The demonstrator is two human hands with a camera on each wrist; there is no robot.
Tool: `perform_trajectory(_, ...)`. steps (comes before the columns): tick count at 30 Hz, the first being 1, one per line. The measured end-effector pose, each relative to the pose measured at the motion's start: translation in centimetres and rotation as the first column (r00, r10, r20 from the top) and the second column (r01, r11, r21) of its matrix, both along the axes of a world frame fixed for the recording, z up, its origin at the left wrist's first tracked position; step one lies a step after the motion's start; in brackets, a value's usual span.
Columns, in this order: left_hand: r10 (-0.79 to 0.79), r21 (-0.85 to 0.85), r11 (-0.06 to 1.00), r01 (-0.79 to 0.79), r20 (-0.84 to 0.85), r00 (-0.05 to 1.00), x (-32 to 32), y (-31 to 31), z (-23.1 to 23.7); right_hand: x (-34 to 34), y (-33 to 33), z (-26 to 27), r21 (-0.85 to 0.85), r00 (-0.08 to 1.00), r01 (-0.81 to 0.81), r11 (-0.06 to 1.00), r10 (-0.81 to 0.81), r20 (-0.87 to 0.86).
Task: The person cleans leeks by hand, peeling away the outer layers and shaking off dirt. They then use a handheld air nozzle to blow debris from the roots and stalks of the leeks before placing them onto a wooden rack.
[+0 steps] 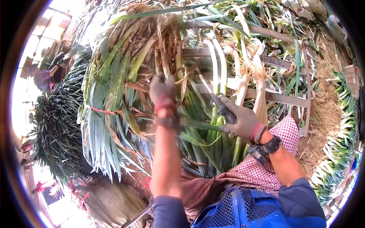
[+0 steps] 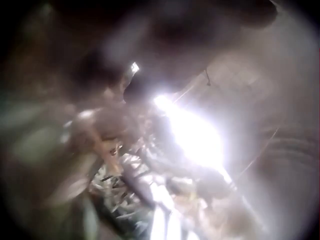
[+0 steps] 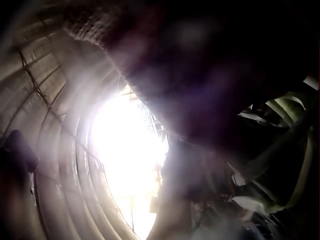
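My gloved left hand (image 1: 163, 90), blurred, grips a leek (image 1: 164, 62) by its stalk, among others with dry brown outer leaves. Its fingers show only as dark blurs in the left wrist view. To the right, my gloved right hand (image 1: 245, 121) holds the black handle (image 1: 224, 108) of a thin-bladed tool (image 1: 204, 81), blade pointing up and left. Long green leaves pass beneath this hand, beside several leeks (image 1: 216, 68) with pale stalks. In the right wrist view the dark glove (image 3: 195, 75) hides the tool.
A large leek heap (image 1: 106, 83) spreads along the left. Behind the right hand is a slatted frame (image 1: 277, 97) over leaf scraps. Leeks (image 1: 334, 159) line the far right beside straw (image 1: 323, 125). Another person (image 1: 42, 78) is at the far left. Checkered cloth (image 1: 285, 136) covers my lap.
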State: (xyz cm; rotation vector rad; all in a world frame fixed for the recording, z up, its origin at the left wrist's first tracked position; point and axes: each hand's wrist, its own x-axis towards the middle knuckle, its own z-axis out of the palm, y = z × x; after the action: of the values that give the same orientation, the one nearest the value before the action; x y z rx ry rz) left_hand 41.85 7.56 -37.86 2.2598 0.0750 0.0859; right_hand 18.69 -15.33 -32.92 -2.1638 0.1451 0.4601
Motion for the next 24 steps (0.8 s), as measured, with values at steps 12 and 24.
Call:
perform_trajectory(12,-0.014,0.638,0.766,-0.076,0.134,0.991,-5.9,4.6,0.5,3.2,2.2,-0.2,-0.137,0.951,-0.262,0.955,0.231,-0.204)
perform_trajectory(24,-0.006,-0.270,0.963,-0.015,-0.078,0.997,-13.9,-3.3,-2.2,14.0,2.6,-1.8,-0.280,0.993,-0.116,0.953,0.104,-0.058)
